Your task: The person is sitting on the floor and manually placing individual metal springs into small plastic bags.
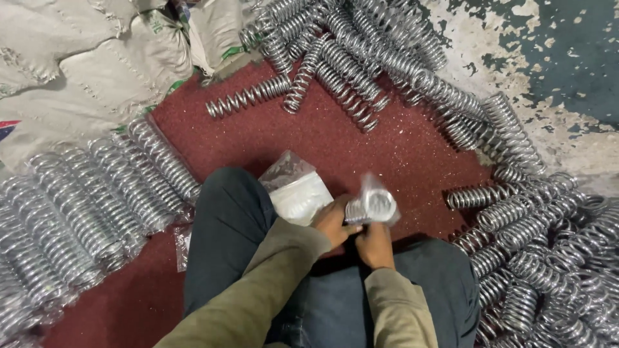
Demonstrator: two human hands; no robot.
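My left hand (333, 221) and my right hand (374, 244) both grip one shiny metal coil spring (371, 206) that sits partly inside a clear plastic bag, held end-on above my knees. Its end is blurred. A stack of clear plastic bags (297, 191) lies on the red mat just left of my left hand, beside my left knee.
Loose coil springs (361, 58) are heaped at the top and down the right side (548, 245). Bagged springs (84, 206) lie in rows on the left. Grey sacks (77, 64) fill the top left. A red mat (361, 148) covers the floor; worn concrete (567, 77) at top right.
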